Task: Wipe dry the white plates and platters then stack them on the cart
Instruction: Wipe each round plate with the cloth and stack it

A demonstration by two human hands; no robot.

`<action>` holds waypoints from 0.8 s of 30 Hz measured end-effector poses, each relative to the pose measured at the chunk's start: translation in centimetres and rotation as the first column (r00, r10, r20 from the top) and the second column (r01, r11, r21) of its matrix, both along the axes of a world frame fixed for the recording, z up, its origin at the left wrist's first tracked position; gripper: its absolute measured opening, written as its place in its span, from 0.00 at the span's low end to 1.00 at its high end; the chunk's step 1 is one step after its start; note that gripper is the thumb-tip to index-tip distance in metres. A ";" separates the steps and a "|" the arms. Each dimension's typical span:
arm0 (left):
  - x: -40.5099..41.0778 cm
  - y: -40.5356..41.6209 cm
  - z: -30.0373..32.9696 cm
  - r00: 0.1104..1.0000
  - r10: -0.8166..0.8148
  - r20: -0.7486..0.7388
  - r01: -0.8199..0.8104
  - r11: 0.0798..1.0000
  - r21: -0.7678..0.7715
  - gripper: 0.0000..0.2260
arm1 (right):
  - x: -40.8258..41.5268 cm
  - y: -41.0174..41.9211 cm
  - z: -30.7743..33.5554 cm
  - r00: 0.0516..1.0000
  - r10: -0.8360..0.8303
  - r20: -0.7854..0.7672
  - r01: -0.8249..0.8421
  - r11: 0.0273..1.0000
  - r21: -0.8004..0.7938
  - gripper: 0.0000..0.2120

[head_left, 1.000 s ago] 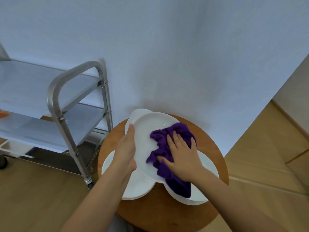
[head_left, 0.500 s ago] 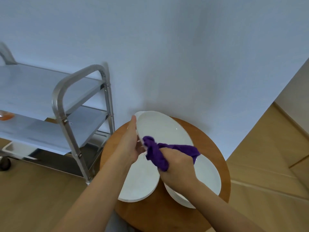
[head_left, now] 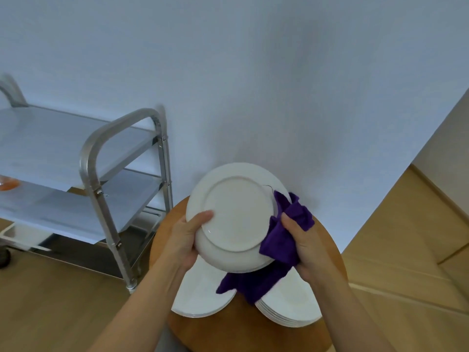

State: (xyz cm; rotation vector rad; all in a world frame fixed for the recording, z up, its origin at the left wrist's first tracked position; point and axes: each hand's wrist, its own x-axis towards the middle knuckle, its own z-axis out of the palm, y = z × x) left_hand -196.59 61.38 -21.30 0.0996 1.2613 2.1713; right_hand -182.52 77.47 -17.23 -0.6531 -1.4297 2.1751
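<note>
White plate (head_left: 236,214) held underside up over round table (head_left: 327,245), left rim pinched by left hand (head_left: 186,240). Purple cloth (head_left: 281,240) gripped against right rim by right hand (head_left: 304,245). Plate stacks (head_left: 203,298) below.

Cart (head_left: 96,158) left of table (head_left: 330,252)

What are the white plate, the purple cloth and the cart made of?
The white plate looks like glazed ceramic: smooth, faintly shiny, with a foot ring. The purple cloth seems soft, fuzzy fabric, since it folds and droops. The cart looks like brushed steel: grey, reflective tubes.
</note>
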 end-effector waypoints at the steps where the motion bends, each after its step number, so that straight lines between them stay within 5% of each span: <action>1: -0.1 0.0 0.3 0.999 0.037 -0.015 -0.037 0.999 -0.028 0.28 | 0.0 0.5 -0.5 0.991 -0.065 0.120 0.049 0.990 0.129 0.19; 3: -0.6 -0.4 0.9 0.986 0.097 -0.133 -0.114 0.986 -0.124 0.32 | 0.1 1.6 -0.7 0.940 -0.230 0.251 0.133 0.927 0.350 0.16; 5: -1.2 -0.7 1.6 0.947 0.074 -0.311 -0.174 0.936 -0.306 0.30 | 0.2 2.6 0.0 0.955 -0.221 0.197 0.108 0.879 0.465 0.14; 7: -1.3 -0.6 2.7 0.873 -0.062 -0.484 -0.239 0.811 -0.534 0.26 | -0.1 2.6 1.7 0.995 0.035 0.092 -0.082 0.807 0.585 0.20; 8: -1.2 -0.4 3.1 0.814 -0.179 -0.552 -0.256 0.743 -0.619 0.25 | -0.7 2.2 2.7 0.978 0.186 0.094 -0.198 0.694 0.692 0.26; 10: -0.9 0.2 3.7 0.685 -0.391 -0.615 -0.247 0.669 -0.701 0.22 | -2.2 1.3 4.1 0.914 0.231 0.334 -0.372 0.142 0.917 0.38; 11: -0.7 0.4 3.9 0.616 -0.468 -0.634 -0.227 0.665 -0.711 0.18 | -2.9 0.8 4.6 0.881 0.139 0.453 -0.431 -0.160 0.888 0.43; 12: -0.5 0.4 3.9 0.558 -0.528 -0.640 -0.204 0.660 -0.723 0.13 | -3.5 0.5 5.2 0.841 0.077 0.535 -0.480 -0.348 0.805 0.47; 13: -0.4 0.3 4.0 0.526 -0.562 -0.638 -0.188 0.654 -0.732 0.10 | -4.0 0.2 5.7 0.801 0.057 0.596 -0.523 -0.417 0.743 0.51; 16: -0.7 -0.6 4.0 0.556 -0.598 -0.577 -0.145 0.614 -0.776 0.08 | -5.2 0.0 7.1 0.732 0.118 0.671 -0.596 -0.366 0.715 0.52; 20: -0.7 -0.7 5.4 0.590 -0.639 -0.493 -0.166 0.502 -0.849 0.20 | -5.7 0.4 7.1 0.764 0.214 0.608 -0.557 -0.255 0.790 0.42; 24: 0.7 -1.2 7.7 0.561 -0.491 -0.667 -0.250 0.667 -0.702 0.21 | -5.5 1.6 6.7 0.808 0.305 0.504 -0.522 -0.023 0.852 0.37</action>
